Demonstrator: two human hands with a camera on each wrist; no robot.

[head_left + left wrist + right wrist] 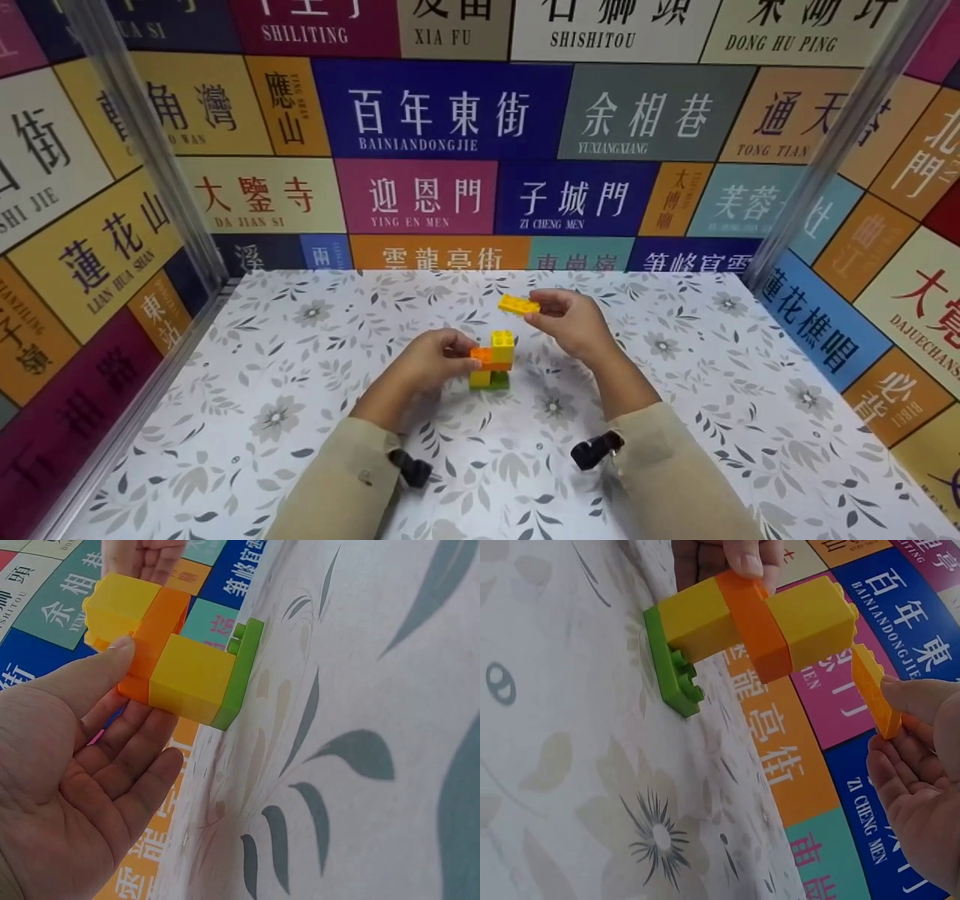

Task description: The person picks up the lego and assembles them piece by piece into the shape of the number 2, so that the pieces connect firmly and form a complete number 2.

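Observation:
A small stack of toy building bricks stands on the table: a green plate at the bottom, a yellow brick on it, an orange plate above and another yellow brick on top. My left hand pinches the orange plate at its left end, thumb on the near side. My right hand holds a flat yellow brick between thumb and fingers, up and to the right of the stack. In the right wrist view that flat brick's end is close by the top yellow brick.
The table has a white cover with grey flowers and leaves. Panels with coloured name signs rise behind it and on both sides. Black wrist devices sit at both sleeve cuffs.

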